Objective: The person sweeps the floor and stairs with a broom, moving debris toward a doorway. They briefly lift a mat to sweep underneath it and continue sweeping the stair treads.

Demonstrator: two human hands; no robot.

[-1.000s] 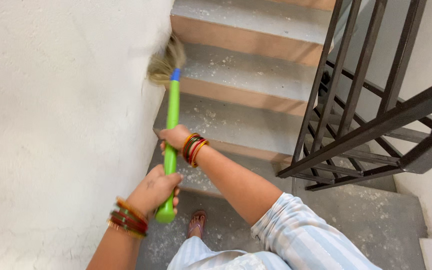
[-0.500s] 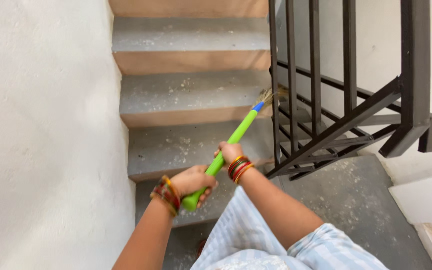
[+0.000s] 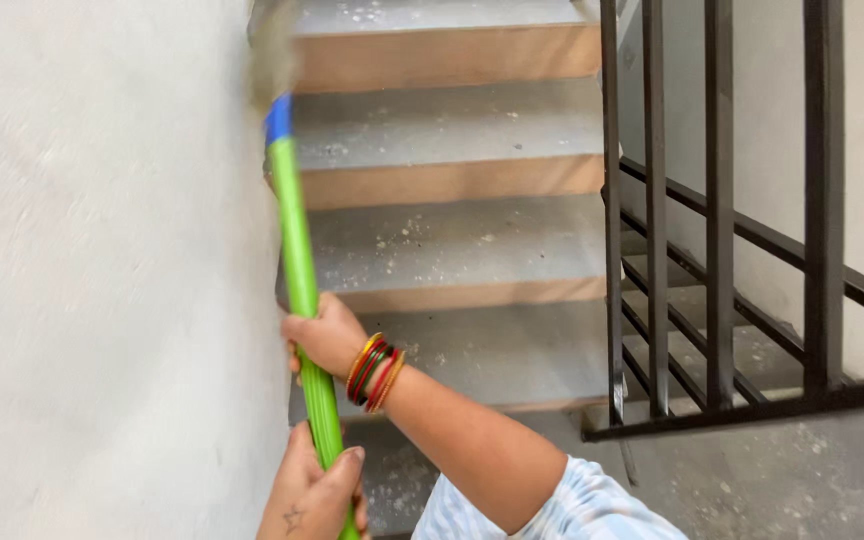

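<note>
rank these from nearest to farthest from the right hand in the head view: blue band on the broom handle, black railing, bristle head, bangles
1. bangles, on that arm's own wrist, right beside the right hand.
2. blue band, up the green handle, by the white wall.
3. bristle head, just above the band, blurred.
4. black railing, off to the right past the steps.

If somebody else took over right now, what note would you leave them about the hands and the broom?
Left hand: shut on the lower end of the broom handle, low in the view.
Right hand: shut on the same handle higher up, bangles on the wrist.
Broom: green handle with a blue collar, close along the white wall; its blurred bristles are up by the upper steps.
Done: cannot tell.
Left: pale specks lie on several steps and on the landing under the dark railing.
</note>
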